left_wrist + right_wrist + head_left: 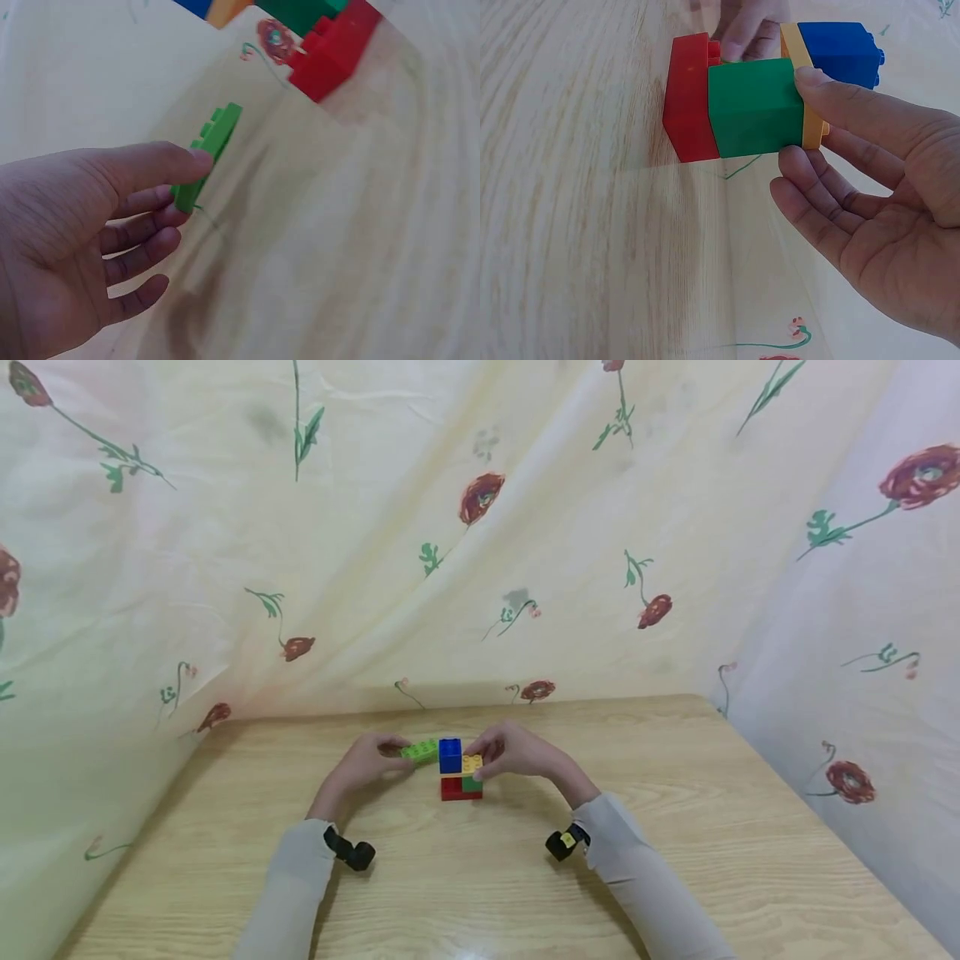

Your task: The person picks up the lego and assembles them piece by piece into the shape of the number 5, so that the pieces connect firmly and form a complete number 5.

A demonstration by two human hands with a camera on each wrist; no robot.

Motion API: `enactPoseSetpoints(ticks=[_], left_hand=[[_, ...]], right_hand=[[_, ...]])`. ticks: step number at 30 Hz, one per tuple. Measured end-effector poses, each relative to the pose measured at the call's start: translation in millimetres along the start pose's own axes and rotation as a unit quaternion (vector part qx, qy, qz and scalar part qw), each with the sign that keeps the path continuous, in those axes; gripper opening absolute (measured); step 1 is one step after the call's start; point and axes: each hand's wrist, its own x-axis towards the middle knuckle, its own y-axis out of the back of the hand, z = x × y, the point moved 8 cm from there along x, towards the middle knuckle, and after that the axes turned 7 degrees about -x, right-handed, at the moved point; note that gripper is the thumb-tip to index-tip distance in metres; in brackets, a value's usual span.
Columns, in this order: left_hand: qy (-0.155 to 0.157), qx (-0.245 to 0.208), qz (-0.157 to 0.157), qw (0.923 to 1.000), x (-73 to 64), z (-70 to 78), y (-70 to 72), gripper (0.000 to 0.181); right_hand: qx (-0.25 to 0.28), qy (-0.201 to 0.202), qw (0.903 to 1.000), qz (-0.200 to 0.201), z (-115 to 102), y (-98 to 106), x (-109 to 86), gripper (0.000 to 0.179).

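Observation:
My left hand (363,763) pinches a flat light-green toy brick (214,146) between thumb and fingers, held left of a small brick stack. At the bottom of that stack lies a red brick (688,97). On it stands a green brick (754,109), and a thin yellow brick (798,56) lies across the green one. A blue brick (840,54) sits on the yellow one's left side; bare yellow studs show on the right. My right hand (521,752) grips the yellow brick's right end, thumb by its edge with the green brick, fingers opposite.
The stack stands on a wood-grain table (465,877), toward its far edge. Behind and at the sides hangs a pale flowered cloth (360,527). A black wrist camera (360,856) is strapped to the left wrist, another black camera (558,845) to the right.

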Motion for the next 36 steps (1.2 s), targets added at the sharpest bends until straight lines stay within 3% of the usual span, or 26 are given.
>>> enactPoseSetpoints(ticks=[3, 9, 17, 24, 36], left_hand=[[-0.007, -0.002, 0.015, 0.9999, -0.4, 7.2, 7.6, 0.039], [-0.061, -0.041, 0.034, 0.9967, -6.8, 38.6, 15.1, 0.040], [-0.133, -0.064, -0.013, 0.9889, -12.4, 83.1, -5.1, 0.035], [-0.130, -0.053, -0.042, 0.9892, -11.0, 88.4, -19.6, 0.032], [-0.146, -0.043, -0.050, 0.9870, -11.8, 95.4, -23.2, 0.031]], right_hand=[[0.002, 0.002, 1.0000, -0.001, 1.6, -0.8, 0.3, 0.033], [-0.002, -0.001, 1.0000, -0.005, 2.8, -4.2, 1.5, 0.032], [-0.007, -0.003, 0.9999, -0.007, -0.9, -2.0, 1.0, 0.033], [-0.009, -0.005, 0.9999, -0.007, -0.6, -1.4, 0.9, 0.034], [0.022, -0.015, 0.9996, 0.002, -0.4, 1.1, -2.1, 0.027]])
